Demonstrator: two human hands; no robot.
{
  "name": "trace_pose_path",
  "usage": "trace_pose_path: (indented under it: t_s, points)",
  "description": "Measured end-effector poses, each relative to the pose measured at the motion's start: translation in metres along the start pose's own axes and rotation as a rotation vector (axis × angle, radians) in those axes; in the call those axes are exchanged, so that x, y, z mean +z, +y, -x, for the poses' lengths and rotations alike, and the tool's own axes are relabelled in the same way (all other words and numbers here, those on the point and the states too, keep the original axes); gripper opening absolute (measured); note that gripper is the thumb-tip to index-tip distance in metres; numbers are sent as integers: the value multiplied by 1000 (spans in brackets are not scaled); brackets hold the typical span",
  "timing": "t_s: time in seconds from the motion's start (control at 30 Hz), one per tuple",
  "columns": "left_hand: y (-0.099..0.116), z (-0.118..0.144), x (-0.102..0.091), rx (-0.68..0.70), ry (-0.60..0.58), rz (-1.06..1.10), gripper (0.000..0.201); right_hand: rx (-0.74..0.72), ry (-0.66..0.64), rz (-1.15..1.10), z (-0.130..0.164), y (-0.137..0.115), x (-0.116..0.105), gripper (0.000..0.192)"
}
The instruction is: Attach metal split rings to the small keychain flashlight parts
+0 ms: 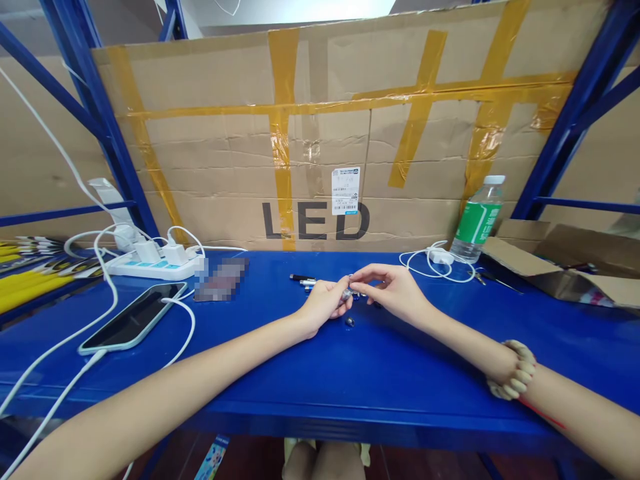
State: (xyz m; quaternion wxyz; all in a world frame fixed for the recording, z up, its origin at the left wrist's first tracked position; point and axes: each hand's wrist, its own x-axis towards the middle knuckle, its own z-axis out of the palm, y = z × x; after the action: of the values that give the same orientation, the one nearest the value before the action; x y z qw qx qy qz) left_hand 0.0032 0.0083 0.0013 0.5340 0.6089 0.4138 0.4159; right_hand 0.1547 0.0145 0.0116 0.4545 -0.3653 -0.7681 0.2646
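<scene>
Above the middle of the blue table, my left hand [325, 303] is closed around a small shiny metal part [347, 293] that shows between its fingers. My right hand [393, 288] comes in from the other side, thumb and forefinger pinched at the top of that part. What the right fingertips hold is too small to name. One small dark metal piece [349, 321] lies on the table just below the hands. Behind the left hand lie a black-and-silver pen-like piece [303, 278] and several small metal parts, partly hidden by the hands.
At the left are a phone [135, 319] with a white cable and a white power strip [157, 265] with chargers. A green-labelled bottle [479, 220], a coiled white cable [437, 259] and an open cardboard box [555, 267] stand right. Taped cardboard [225, 167] closes off the back.
</scene>
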Motion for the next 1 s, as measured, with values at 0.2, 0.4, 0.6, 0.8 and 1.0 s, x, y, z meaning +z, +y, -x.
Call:
trace_pose_path:
  t_s: [0.2,0.4,0.6,0.8,1.0]
  points:
    - [0,0,0,8,-2,15,49,-27,-5,-1,3,-2,3,25]
    - [-1,0,0,5,11,7,49,-62,65,-6,5,-7,4,28]
    - [2,1,1,-24,19,6,48,-57,26,-35,5,-7,6,27]
    - [1,0,1,-30,35,8,48,-86,30,8,6,-9,6,25]
    - [-1,-2,1,-28,28,3,47,-176,33,138,7,-12,3,21]
